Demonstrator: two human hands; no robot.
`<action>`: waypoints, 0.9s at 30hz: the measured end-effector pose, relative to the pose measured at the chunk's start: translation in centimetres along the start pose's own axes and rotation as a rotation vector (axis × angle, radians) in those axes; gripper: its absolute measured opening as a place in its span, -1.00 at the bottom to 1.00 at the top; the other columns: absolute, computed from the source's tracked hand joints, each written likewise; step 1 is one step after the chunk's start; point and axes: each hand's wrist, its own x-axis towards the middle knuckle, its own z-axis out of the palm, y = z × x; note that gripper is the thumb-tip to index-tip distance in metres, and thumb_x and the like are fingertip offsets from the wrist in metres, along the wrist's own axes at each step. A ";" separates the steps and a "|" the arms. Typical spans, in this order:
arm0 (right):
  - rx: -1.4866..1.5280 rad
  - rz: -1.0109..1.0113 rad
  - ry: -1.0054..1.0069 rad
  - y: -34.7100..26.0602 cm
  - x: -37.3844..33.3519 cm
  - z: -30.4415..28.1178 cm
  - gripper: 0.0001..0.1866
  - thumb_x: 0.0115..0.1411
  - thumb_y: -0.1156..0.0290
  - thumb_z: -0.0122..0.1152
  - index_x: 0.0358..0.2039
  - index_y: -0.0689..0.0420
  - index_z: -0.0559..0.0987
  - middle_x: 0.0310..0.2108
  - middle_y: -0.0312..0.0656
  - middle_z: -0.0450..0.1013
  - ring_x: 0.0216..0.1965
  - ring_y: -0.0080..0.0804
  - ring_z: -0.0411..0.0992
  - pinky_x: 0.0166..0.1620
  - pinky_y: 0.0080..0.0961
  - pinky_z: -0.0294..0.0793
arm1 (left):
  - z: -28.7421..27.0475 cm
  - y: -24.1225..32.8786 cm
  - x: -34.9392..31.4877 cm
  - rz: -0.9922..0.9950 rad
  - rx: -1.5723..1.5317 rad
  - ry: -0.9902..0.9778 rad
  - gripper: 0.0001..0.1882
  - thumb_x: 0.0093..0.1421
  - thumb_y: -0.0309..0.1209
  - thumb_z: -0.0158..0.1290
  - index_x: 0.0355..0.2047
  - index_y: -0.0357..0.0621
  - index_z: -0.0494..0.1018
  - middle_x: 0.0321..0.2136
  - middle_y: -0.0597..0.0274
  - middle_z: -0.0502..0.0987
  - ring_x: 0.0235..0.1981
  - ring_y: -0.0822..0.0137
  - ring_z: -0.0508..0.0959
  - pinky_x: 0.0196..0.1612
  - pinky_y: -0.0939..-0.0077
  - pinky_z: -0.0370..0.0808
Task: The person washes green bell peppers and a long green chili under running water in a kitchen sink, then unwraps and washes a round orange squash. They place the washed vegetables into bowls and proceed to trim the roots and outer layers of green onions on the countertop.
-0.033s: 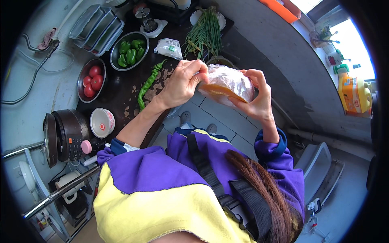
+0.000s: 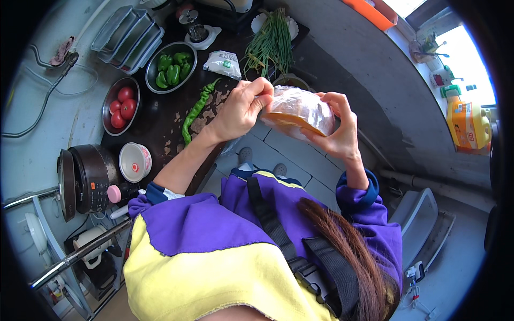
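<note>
In front of me, above the floor, I hold a rounded, pale package (image 2: 305, 109) wrapped in clear, shiny plastic film, with a yellow-orange band along its lower side. What lies under the film I cannot make out. My right hand (image 2: 340, 125) grips the package from its right side, thumb below and fingers over the top. At its left end my left hand (image 2: 241, 109) is closed in a pinch on the edge of the plastic film. Left of that hand, a long green pepper (image 2: 197, 112) lies on the dark counter among brownish scraps.
Along the counter (image 2: 155, 120) stand a bowl of tomatoes (image 2: 137, 109), a bowl of green peppers (image 2: 194, 56), a small white bowl (image 2: 140, 167) and a dark cooker (image 2: 93, 174). Green stalks (image 2: 273, 43) and a white packet (image 2: 222, 64) lie farther back. A yellow jug (image 2: 468, 125) stands right.
My left hand's pinching fingers have shifted very slightly left with the film edge. The package stays in my right hand.
</note>
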 end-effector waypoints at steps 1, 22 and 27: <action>0.030 0.002 0.010 -0.1 -0.1 0.2 -0.38 -0.37 0.45 0.37 -0.24 0.20 0.28 -0.29 -0.09 0.37 -0.26 -0.42 0.38 -0.15 -0.53 0.34 | -0.2 0.2 0.0 -0.124 -0.129 -0.054 -0.93 0.10 -0.49 -0.13 -0.47 -0.24 0.26 -0.63 0.17 0.38 -0.55 0.18 0.37 -0.42 0.45 0.29; 0.394 0.142 0.387 -1.7 2.5 4.2 -0.35 -0.32 0.45 0.42 -0.22 0.16 0.24 -0.39 -0.17 0.41 -0.34 -0.53 0.37 -0.25 -0.62 0.37 | 4.6 7.0 -1.4 0.217 0.560 0.189 -0.81 0.00 -0.28 0.01 -0.62 -0.10 0.36 -0.62 0.30 0.30 -0.57 0.34 0.40 -0.41 0.49 0.29; 0.210 0.046 0.433 -0.3 2.4 3.8 -0.31 -0.37 0.49 0.40 -0.18 0.13 0.25 -0.35 -0.12 0.41 -0.31 -0.44 0.40 -0.22 -0.57 0.40 | -0.5 4.7 -3.7 -0.060 0.341 0.126 -0.72 -0.04 -0.44 0.09 -0.25 -0.10 0.39 -0.41 0.21 0.31 -0.63 0.33 0.44 -0.58 0.55 0.40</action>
